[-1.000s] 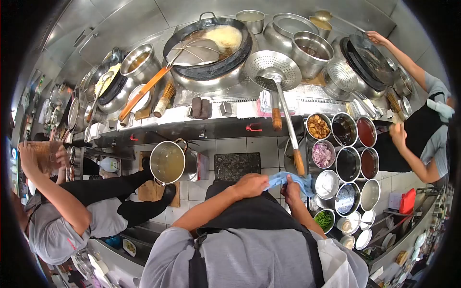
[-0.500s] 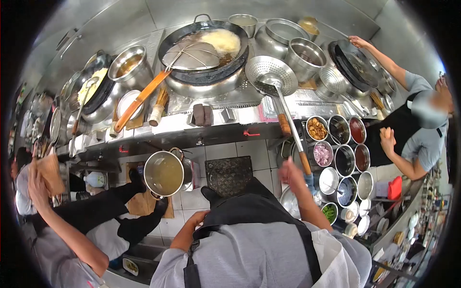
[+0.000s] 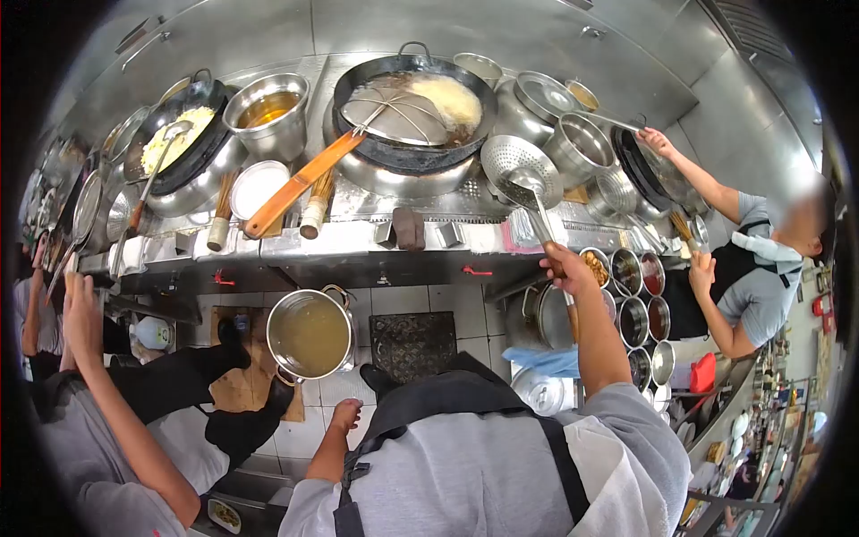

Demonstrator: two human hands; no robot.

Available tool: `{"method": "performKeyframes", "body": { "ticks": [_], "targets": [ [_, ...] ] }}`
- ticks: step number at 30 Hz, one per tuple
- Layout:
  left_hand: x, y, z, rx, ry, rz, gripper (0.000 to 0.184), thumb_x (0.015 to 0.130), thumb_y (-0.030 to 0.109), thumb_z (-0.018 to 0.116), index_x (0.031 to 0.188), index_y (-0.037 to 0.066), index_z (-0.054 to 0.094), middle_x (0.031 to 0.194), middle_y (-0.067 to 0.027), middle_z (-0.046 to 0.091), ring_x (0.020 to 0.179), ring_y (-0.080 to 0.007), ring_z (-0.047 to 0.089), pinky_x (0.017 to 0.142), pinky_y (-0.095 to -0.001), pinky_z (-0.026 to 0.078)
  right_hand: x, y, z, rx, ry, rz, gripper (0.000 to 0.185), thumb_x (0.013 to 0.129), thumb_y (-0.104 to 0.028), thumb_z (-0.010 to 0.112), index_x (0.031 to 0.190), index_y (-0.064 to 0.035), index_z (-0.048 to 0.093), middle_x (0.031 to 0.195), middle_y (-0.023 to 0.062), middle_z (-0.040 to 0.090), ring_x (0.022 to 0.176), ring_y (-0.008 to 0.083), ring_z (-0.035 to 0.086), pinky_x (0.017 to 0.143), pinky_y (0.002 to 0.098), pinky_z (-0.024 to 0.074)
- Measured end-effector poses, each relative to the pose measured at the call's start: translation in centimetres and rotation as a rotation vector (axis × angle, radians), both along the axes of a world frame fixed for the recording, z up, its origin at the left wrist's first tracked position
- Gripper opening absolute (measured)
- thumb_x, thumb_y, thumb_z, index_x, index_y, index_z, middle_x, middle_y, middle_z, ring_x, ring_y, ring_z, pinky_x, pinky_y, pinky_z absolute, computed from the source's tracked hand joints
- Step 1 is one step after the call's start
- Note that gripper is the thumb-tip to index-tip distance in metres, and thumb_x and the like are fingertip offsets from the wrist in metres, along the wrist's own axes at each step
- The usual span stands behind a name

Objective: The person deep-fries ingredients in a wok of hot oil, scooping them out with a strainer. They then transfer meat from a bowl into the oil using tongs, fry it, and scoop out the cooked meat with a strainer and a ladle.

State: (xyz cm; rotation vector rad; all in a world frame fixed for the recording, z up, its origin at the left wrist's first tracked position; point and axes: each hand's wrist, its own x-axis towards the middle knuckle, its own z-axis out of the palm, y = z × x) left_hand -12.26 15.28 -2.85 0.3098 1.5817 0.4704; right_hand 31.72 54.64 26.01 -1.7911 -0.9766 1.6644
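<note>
My right hand (image 3: 567, 269) is closed round a wooden handle below the perforated skimmer (image 3: 523, 170). A ladle (image 3: 528, 181) lies in the skimmer's bowl; its long handle runs down past the same hand, and I cannot tell whether the fingers hold it too. My left hand (image 3: 346, 413) hangs low by my waist, fingers curled, with nothing visible in it. In front, a large wok (image 3: 353, 76) holds bubbling oil with a pale, foamy mass. A domed mesh strainer (image 3: 394, 116) with an orange wooden handle (image 3: 300, 186) rests across it.
A pot of cloudy liquid (image 3: 310, 333) stands low at left centre. Steel containers of ingredients (image 3: 633, 320) line the right. One co-worker's hand (image 3: 656, 141) holds a long handle at right; another person's arm (image 3: 134, 430) reaches in at left. Bamboo brushes (image 3: 316, 206) lie on the counter edge.
My right hand has moved up and forward from beside the handles and closed on a wooden one. The view has turned slightly. My left hand has come away from my apron.
</note>
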Motion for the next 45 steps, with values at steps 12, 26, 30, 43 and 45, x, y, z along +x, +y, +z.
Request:
{"method": "performKeyframes", "body": {
  "ticks": [12,26,30,43,45],
  "targets": [
    [-2.9,0.9,1.0,0.193,0.161,-0.344,0.017,0.084,0.025,0.061,0.095,0.012,0.061,0.078,-0.0042,0.057,0.063,-0.0189,0.056,0.052,-0.0399,0.049,9.6,-6.5,-8.0,0.647,-0.741,0.424,0.064,0.077,-0.005,0.061,0.138,-0.0105,0.041,0.089,0.0117,0.062,0.076,0.0224,0.060,0.065,0.0388,0.0479],
    [5.1,5.7,6.0,0.009,0.148,0.206,0.015,0.084,0.022,0.061,0.095,0.012,0.061,0.072,-0.0009,0.054,0.056,-0.0158,0.053,0.045,-0.0316,0.042,-6.8,3.3,8.6,0.521,0.016,0.284,0.058,0.087,-0.010,0.056,0.139,-0.0127,0.031,0.065,0.0014,0.049,0.043,0.0102,0.045,0.036,0.0265,0.0350],
    [5.5,4.8,3.0,0.040,0.092,0.313,0.016,0.084,0.020,0.060,0.097,0.010,0.061,0.073,-0.0024,0.057,0.056,-0.0163,0.054,0.043,-0.0320,0.041,-11.6,9.3,6.1,0.388,0.063,0.372,0.062,0.086,-0.007,0.056,0.141,-0.0135,0.029,0.068,0.0031,0.050,0.047,0.0122,0.047,0.039,0.0297,0.0380],
    [7.4,-3.7,-0.4,0.265,0.444,-0.442,0.026,0.088,0.028,0.055,0.095,0.008,0.068,0.089,-0.0086,0.069,0.079,-0.0194,0.066,0.066,-0.0352,0.051,-17.8,16.0,6.7,0.525,-0.157,0.529,0.056,0.080,-0.006,0.056,0.131,-0.0051,0.034,0.075,0.0120,0.056,0.046,0.0188,0.053,0.043,0.0360,0.0429],
    [6.8,-4.1,-1.1,0.358,0.474,-0.473,0.026,0.086,0.029,0.055,0.093,0.008,0.069,0.091,-0.0092,0.070,0.084,-0.0220,0.066,0.070,-0.0374,0.052,-18.4,15.8,7.0,0.576,-0.206,0.548,0.055,0.079,-0.007,0.056,0.130,-0.0057,0.036,0.074,0.0109,0.056,0.047,0.0194,0.054,0.043,0.0364,0.0433]
  ]
}}
